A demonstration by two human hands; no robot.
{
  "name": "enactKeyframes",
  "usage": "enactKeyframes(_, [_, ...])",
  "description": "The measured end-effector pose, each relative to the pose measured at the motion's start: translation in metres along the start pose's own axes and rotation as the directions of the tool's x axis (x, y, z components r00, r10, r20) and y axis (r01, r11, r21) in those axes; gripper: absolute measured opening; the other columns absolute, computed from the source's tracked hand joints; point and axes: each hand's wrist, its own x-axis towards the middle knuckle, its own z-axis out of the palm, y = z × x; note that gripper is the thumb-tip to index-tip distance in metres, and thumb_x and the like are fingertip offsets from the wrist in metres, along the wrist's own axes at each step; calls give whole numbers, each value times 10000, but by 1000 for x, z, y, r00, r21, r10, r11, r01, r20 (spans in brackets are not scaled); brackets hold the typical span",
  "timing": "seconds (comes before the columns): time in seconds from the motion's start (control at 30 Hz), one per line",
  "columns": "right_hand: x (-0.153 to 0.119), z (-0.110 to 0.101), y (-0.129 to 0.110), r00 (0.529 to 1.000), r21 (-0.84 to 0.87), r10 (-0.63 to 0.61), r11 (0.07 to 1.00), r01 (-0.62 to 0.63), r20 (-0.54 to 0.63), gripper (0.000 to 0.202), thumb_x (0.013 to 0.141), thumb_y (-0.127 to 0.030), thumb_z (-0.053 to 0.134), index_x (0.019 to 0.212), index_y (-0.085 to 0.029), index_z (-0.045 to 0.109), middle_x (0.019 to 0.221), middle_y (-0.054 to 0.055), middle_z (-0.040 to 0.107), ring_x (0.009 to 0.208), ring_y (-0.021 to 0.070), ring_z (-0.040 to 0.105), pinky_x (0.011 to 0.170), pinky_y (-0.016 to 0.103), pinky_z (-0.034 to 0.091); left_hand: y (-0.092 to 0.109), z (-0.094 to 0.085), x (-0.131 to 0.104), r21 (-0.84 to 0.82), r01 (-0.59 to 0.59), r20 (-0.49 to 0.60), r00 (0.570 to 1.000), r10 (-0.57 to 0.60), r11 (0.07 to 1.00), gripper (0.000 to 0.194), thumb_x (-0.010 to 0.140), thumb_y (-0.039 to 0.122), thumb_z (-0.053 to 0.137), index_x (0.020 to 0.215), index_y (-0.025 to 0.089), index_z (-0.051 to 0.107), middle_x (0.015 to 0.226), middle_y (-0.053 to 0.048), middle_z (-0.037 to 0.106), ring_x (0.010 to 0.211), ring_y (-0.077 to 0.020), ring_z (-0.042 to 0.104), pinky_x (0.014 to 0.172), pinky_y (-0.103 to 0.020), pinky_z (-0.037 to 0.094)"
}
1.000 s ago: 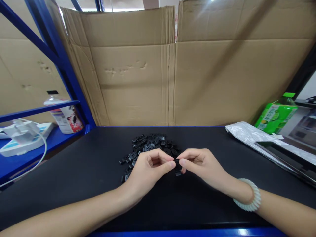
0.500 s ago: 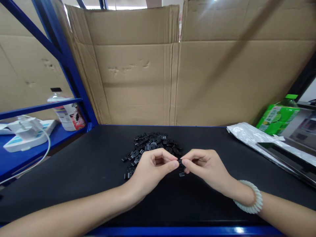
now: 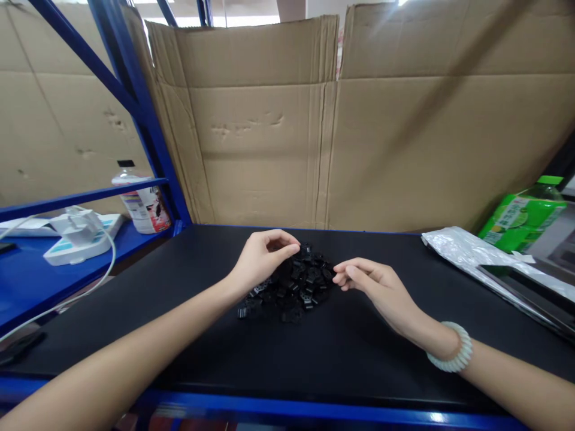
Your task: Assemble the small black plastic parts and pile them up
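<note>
A loose pile of small black plastic parts [image 3: 309, 281] lies in the middle of the black tabletop; some have slotted, wheel-like faces. Over the pile's far left side is my left hand [image 3: 267, 254], thumb and fingertips brought together in a pinch. Whatever those fingertips may hold is too dark and small to make out. At the pile's right edge hovers my right hand [image 3: 375, 281], with its fingers loosely curved, the thumb a little apart and nothing visible between them. A pale coiled band circles the right wrist.
Cardboard panels [image 3: 265, 131] stand behind the table. On the right lie a silvery bag [image 3: 453, 242], a dark flat device [image 3: 525, 287] and a green-labelled bottle [image 3: 523, 218]. A blue shelf at left holds a power strip [image 3: 83, 248] with a white cable and another bottle [image 3: 144, 206].
My hands have parted from the small black part they both held. The left has moved away over the pile, the right slightly up. The part no longer shows between them. The view has shifted left.
</note>
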Motion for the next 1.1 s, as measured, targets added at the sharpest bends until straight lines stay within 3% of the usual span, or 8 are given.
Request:
enactKeyframes(0.17, [9, -8, 12, 998, -93, 15, 995, -21, -60, 321, 883, -440, 523, 918, -160, 675, 824, 77, 694, 766, 189, 644, 716, 338, 529, -19, -7, 14, 122, -6, -47, 999, 12, 993, 199, 763, 347, 656, 814, 171, 734, 736, -41, 709, 672, -181, 613, 667, -289, 483])
enactKeyframes(0.33, [11, -13, 20, 999, -208, -14, 978, 7, -31, 327, 824, -436, 600, 1034, -190, 642, 1040, 94, 664, 1005, 246, 606, 899, 432, 477, -13, -34, 16, 174, -37, -92, 994, 53, 984, 397, 829, 419, 572, 1104, 141, 647, 1036, -110, 690, 883, -219, 633, 808, -346, 494])
enactKeyframes(0.47, [7, -12, 19, 993, -362, -50, 928, 87, 111, 702, 724, -452, 716, 1344, -253, 454, 1394, 110, 452, 1295, 283, 406, 1078, 493, 327, -25, -72, -13, 215, -114, 95, 991, 96, 970, 722, 694, 462, 733, 1310, 165, 502, 1291, -138, 582, 1192, -291, 532, 1022, -425, 402])
enactKeyframes(0.6, [8, 2, 16, 957, -555, 8, 816, 162, 291, 1104, 651, -574, 732, 1507, -262, 109, 1573, 137, 92, 1441, 325, 95, 1148, 525, 174, -58, -96, -52, 378, -208, 441, 897, 22, 902, 1330, 507, 640, 795, 1511, 206, 38, 1576, -186, 91, 1424, -387, 160, 1144, -525, 183])
enactKeyframes(0.67, [13, 14, 15, 940, -603, 59, 780, 167, 337, 1250, 563, -626, 761, 1512, -275, 28, 1583, 139, -42, 1440, 366, -19, 1143, 563, 134, -70, -95, -60, 451, -238, 495, 869, -19, 860, 1430, 468, 704, 768, 1506, 192, -72, 1575, -205, -9, 1430, -413, 62, 1146, -554, 131])
enactKeyframes(0.77, [25, 33, 15, 923, -625, 69, 755, 199, 377, 1377, 464, -665, 782, 1511, -263, -16, 1572, 158, -127, 1424, 399, -91, 1132, 593, 103, -79, -83, -53, 487, -267, 493, 870, -10, 832, 1473, 445, 749, 737, 1497, 176, -121, 1564, -227, -58, 1425, -428, 15, 1139, -579, 105])
enactKeyframes(0.93, [44, 54, 17, 913, -613, 77, 763, 205, 401, 1419, 433, -683, 781, 1514, -206, -5, 1565, 200, -111, 1424, 389, -95, 1136, 573, 126, -84, -61, -24, 433, -310, 529, 848, 40, 846, 1491, 412, 716, 775, 1505, 168, -78, 1562, -237, -41, 1422, -432, -25, 1137, -591, 99])
enactKeyframes(1.1, [60, 56, 25, 904, -573, 31, 782, 244, 427, 1411, 440, -664, 791, 1514, -212, -6, 1569, 189, -102, 1430, 379, -79, 1140, 566, 136, -90, -58, -4, 361, -349, 573, 815, 89, 865, 1492, 409, 681, 801, 1506, 145, -56, 1566, -226, -35, 1432, -395, -51, 1153, -562, 84])
